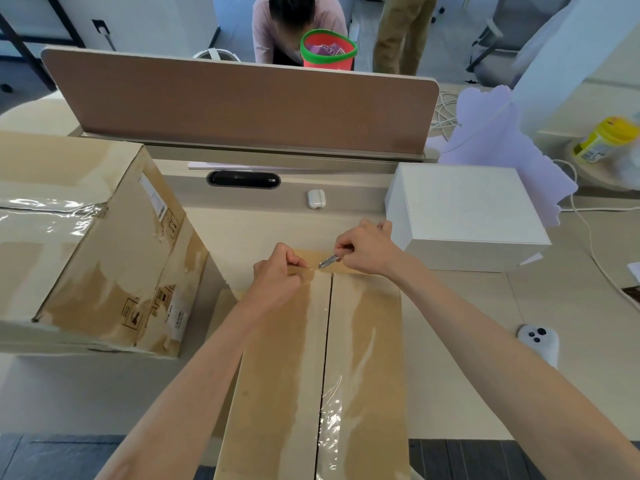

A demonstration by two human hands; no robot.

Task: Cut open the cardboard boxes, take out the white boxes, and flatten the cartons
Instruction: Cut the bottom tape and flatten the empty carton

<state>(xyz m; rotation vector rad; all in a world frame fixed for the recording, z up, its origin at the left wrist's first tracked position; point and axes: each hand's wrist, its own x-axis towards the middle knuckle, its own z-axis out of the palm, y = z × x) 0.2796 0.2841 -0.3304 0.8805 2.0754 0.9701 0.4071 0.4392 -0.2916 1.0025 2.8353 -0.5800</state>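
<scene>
A long cardboard box point(284, 375) lies in front of me, its top flaps meeting at a dark centre seam with clear tape along it. My left hand point(277, 268) pinches the far edge of the left flap. My right hand point(363, 249) grips a small metal cutter point(328, 261), whose blade points at the far end of the seam. A second, taped cardboard box point(90, 244) stands at the left. One white box point(464, 209) sits at the right, just beyond my right hand.
A brown desk divider point(242, 109) runs across the back. A white earbud case point(316, 198) and a black cable slot point(244, 179) lie before it. A white phone point(538, 341) rests at the right, cables and a yellow bottle point(602, 140) farther right. A person bends behind the divider.
</scene>
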